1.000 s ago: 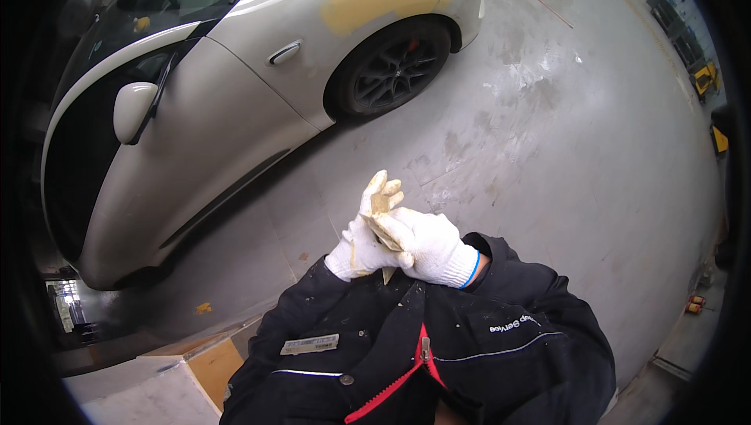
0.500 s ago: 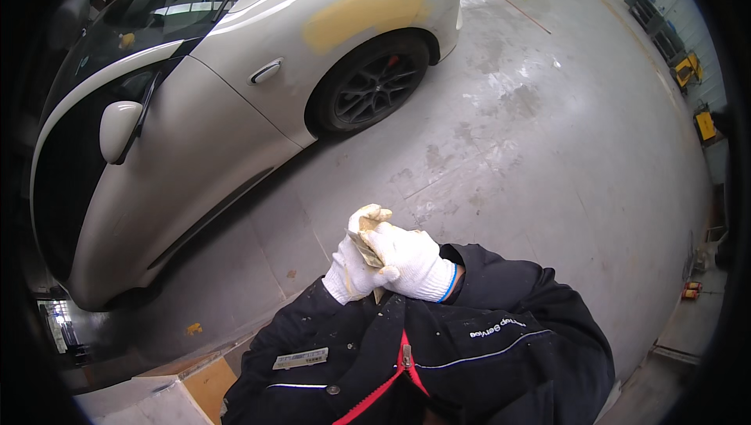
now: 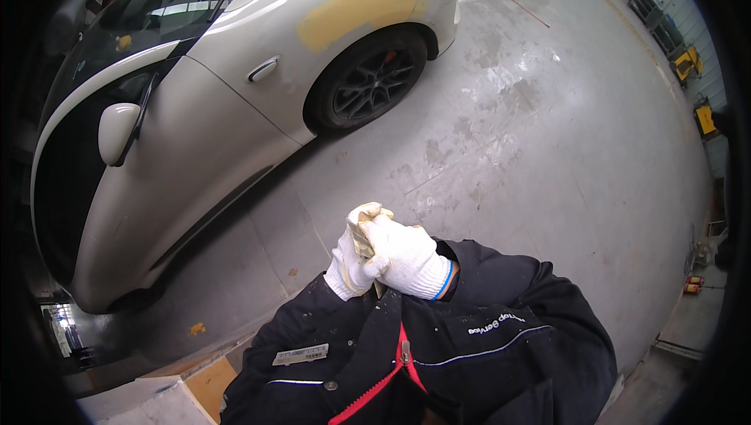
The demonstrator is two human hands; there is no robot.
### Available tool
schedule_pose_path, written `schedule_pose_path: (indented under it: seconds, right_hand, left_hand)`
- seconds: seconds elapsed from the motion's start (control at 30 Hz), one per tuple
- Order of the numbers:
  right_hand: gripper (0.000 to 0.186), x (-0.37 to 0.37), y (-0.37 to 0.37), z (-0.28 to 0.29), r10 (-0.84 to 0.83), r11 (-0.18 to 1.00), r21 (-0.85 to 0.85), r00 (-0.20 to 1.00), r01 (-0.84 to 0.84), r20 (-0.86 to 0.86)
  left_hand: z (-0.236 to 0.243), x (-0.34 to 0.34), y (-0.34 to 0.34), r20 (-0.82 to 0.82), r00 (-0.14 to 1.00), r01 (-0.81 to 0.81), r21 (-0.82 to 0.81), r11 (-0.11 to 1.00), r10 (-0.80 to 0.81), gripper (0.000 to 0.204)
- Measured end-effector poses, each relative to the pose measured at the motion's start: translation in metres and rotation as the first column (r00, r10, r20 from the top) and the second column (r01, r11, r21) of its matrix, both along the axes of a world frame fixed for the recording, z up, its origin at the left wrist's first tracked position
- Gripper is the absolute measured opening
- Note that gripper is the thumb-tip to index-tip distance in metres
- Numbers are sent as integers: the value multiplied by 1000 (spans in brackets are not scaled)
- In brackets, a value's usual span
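Observation:
In front of my chest, my two hands are pressed together in white knit gloves stained yellowish at the fingers. My left hand (image 3: 344, 270) is closed around a flat scraper (image 3: 361, 240), a dull grey-green plate smeared with filler. Over it lies my right hand (image 3: 408, 257), its bent fingers closed against the same scraper. Most of the plate is hidden by the gloves. Below them a narrow yellowish end (image 3: 379, 290) sticks out; whether it belongs to the scraper, I cannot tell.
A white car (image 3: 188, 120) stands ahead on the left, with a yellow filler patch (image 3: 356, 14) above its dark wheel (image 3: 375, 89). Near my left elbow is a cardboard box (image 3: 210, 386). Yellow equipment (image 3: 688, 64) lines the far right wall.
My right fingers have shifted over the scraper, so less of its plate shows. Both hands stay together in nearly the same place.

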State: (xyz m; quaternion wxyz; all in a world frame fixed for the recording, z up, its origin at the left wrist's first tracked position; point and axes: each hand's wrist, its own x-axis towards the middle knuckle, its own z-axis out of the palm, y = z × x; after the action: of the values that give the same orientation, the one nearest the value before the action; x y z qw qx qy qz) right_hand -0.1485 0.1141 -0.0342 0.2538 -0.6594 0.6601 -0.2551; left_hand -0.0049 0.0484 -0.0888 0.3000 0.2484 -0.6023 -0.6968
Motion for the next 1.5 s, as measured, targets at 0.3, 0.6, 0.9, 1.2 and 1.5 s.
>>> schedule_pose_path:
  seconds: [0.3, 0.6, 0.9, 1.2, 1.5]
  right_hand:
    - [46, 2, -1, 6, 10, 999, 36, 1000, -9, -16]
    - [43, -1, -10, 23, 16, 986, 161, 995, -31, 99]
    - [43, -11, -4, 28, 120, 992, 45, 993, -121, 23]
    - [38, -8, 4, 26, 51, 983, -173, 995, -66, -87]
    - [30, -16, -2, 23, -19, 1000, 8, 996, 20, -86]
  left_hand:
    - [-4, -2, 11, -123, 991, -46, 115, 992, 60, 93]
    - [0, 2, 13, -120, 989, -60, 179, 982, 82, 93]
    - [15, 8, 3, 44, 998, -34, -63, 997, 37, 127]
    - [29, 3, -3, -56, 992, 104, -94, 990, -110, 123]
    - [24, -8, 5, -24, 999, 39, 28, 999, -38, 81]
